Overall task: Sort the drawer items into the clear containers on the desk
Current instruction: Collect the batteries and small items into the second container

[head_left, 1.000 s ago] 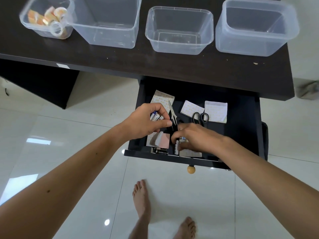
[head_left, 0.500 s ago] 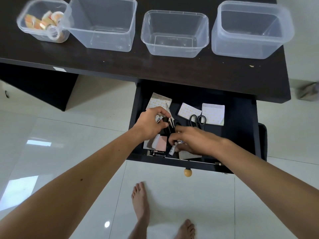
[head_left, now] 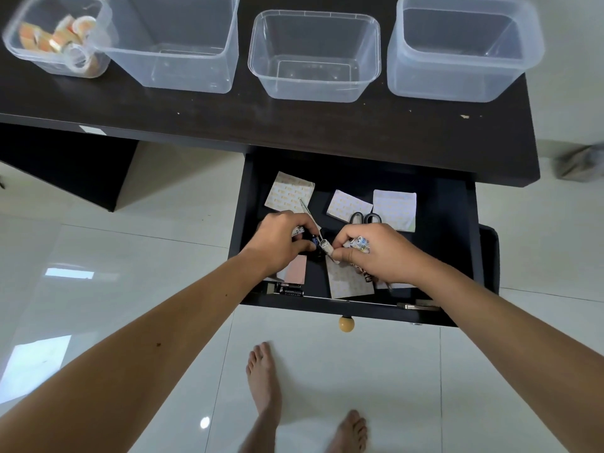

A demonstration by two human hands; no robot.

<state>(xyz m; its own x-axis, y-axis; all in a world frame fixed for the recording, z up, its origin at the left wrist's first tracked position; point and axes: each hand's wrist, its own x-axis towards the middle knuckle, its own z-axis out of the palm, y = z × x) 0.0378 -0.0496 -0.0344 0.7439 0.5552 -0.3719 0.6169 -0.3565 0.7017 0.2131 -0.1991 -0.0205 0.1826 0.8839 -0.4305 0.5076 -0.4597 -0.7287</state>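
- Since a second ago the right hand (head_left: 379, 253) has come up off the drawer (head_left: 457, 230) floor and now meets the left hand (head_left: 281, 240) at mid-drawer.
- Left hand's fingers curl around a few batteries (head_left: 314, 240), blue-labelled ends showing.
- Right hand pinches a battery (head_left: 325, 246) at its fingertips, touching the left hand's bunch, and holds more batteries (head_left: 359, 242) in its curled fingers.
- Loose batteries (head_left: 291, 291) lie at the drawer's front left corner.
- Paper packets (head_left: 394, 207) are scattered on the drawer floor; scissors (head_left: 364, 218) lie just behind the right hand.
- Four clear containers (head_left: 313, 53) stand in a row on the desk (head_left: 294, 125).
- Leftmost one holds tape rolls (head_left: 65, 40); I see nothing in the other three.
- Bare feet (head_left: 264, 380) stand on the tiled floor below.
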